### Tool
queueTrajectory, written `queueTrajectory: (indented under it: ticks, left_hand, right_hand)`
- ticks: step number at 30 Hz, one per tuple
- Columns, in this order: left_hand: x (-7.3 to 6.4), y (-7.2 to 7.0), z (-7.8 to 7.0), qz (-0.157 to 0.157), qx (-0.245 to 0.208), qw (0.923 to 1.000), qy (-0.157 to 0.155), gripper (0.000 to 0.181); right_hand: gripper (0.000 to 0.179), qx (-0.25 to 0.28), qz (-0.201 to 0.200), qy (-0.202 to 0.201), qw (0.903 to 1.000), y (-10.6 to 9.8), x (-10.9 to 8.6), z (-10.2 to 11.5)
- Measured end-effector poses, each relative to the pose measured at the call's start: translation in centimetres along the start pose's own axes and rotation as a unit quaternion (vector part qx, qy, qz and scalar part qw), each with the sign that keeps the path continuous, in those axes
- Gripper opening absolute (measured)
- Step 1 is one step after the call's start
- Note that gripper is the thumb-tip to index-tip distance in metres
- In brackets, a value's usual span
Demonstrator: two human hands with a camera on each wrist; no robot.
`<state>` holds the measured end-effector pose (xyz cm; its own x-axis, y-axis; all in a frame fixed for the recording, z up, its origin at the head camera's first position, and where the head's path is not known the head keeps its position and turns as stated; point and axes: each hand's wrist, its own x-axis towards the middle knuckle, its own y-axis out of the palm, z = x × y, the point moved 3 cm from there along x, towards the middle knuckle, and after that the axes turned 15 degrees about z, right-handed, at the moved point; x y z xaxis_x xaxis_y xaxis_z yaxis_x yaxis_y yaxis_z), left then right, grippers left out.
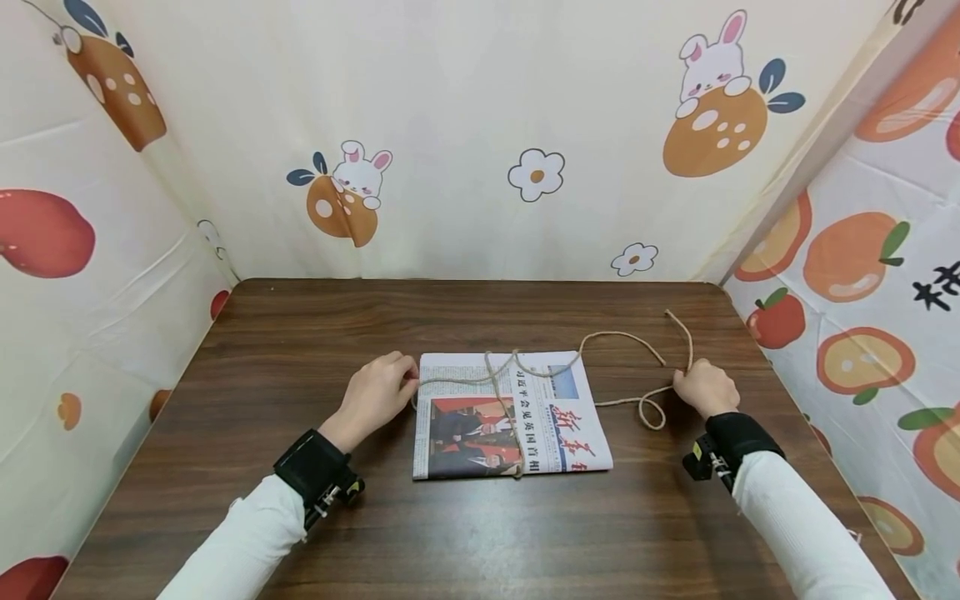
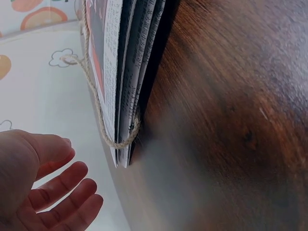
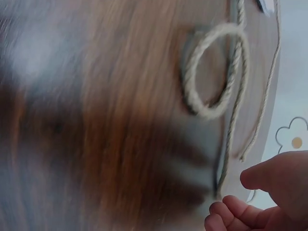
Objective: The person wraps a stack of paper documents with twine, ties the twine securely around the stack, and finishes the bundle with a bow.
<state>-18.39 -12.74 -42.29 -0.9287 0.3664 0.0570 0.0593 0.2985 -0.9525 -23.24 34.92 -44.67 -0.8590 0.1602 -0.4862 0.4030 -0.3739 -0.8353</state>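
Note:
A folded newspaper [image 1: 450, 446] lies on the table with thin twine [image 1: 512, 417] running across and around it. My left hand [image 1: 381, 390] is beside its left edge in the head view. Fingers loosely bent, this hand [image 2: 57, 187] stays apart from the twine [image 2: 103, 127] looped round the paper's edge in the left wrist view. On the right, my other hand [image 1: 707, 388] is over a loose stretch of twine. Its thumb and fingertips stand apart in the right wrist view, where the twine [image 3: 231, 130] passes behind the fingertips of that hand [image 3: 274, 192].
The brown wooden table [image 1: 480, 542] meets a patterned cloth [image 1: 465, 100] at the back and sides. A small twine loop [image 1: 651, 414] lies right of the newspaper. Farther back, another strand [image 1: 622, 334] curves toward its loose end.

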Motion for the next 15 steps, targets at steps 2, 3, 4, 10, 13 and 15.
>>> queueTrajectory:
  ticks: [2,3,4,10,13,15]
  left_hand:
    - [-0.06,-0.01,0.02,0.001,-0.003,1.0000,-0.002,0.009]
    - [-0.07,0.02,0.06,0.001,-0.004,1.0000,-0.002,0.009]
    - [-0.08,0.06,0.10,0.001,-0.005,1.0000,-0.002,0.009]
    - [-0.07,0.32,0.14,0.002,-0.002,1.0000,0.002,0.009]
    - [-0.10,0.35,0.10,0.003,-0.002,1.0000,0.004,0.010]
    - [-0.13,0.36,0.11,0.004,-0.004,1.0000,0.003,0.010]
  right_hand:
    - [0.042,0.003,0.012,0.012,0.9999,0.05,0.04,-0.33]
    - [0.044,0.003,0.015,0.014,0.9998,0.06,0.07,-0.45]
    - [0.046,0.001,0.016,0.014,0.9998,0.06,0.08,-0.51]
    - [0.053,-0.004,0.009,0.021,0.9997,0.18,0.29,-0.56]
    - [0.050,-0.001,0.009,0.028,0.9996,0.20,0.36,-0.60]
    - [0.047,0.001,0.011,0.031,0.9995,0.17,0.41,-0.72]
